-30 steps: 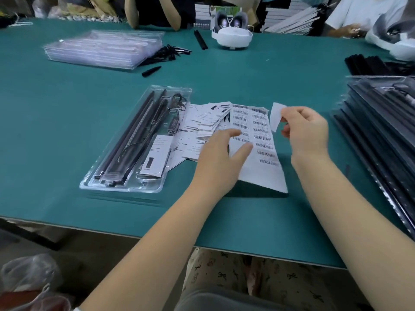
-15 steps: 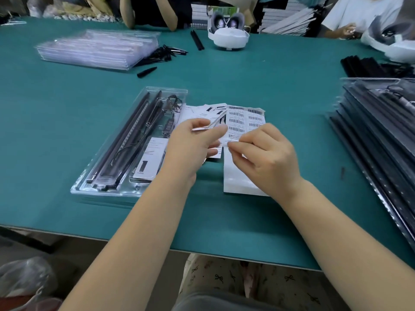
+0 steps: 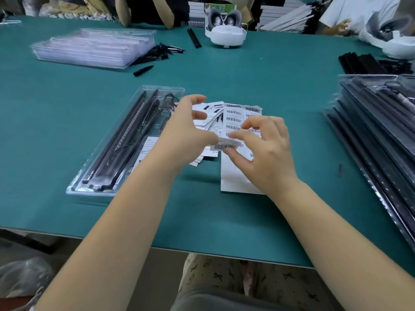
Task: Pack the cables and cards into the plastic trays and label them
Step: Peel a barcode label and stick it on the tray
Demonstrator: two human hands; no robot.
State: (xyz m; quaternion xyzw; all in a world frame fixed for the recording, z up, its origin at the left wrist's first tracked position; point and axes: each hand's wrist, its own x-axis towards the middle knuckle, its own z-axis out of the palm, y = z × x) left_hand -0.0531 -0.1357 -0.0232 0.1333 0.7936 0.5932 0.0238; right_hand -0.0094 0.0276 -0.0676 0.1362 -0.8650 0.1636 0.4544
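Since a moment ago your hands have lifted off the label sheet point(image 3: 235, 176) and now meet above it: your left hand point(image 3: 186, 135) and right hand point(image 3: 267, 149) both pinch one barcode label point(image 3: 226, 145) (other fingers loosely spread). The filled plastic tray point(image 3: 125, 142) lies at nine o'clock on the teal bench point(image 3: 67, 104); packed trays point(image 3: 381, 131) stack at three, empty trays point(image 3: 94, 47) at eleven.

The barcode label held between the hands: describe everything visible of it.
The label is a small white paper strip printed with a black barcode, blurred beyond reading. It lies roughly level above the barcode sheet, off the table. The left hand pinches its left end and the right hand pinches its right end. Whether its backing is peeled cannot be told.
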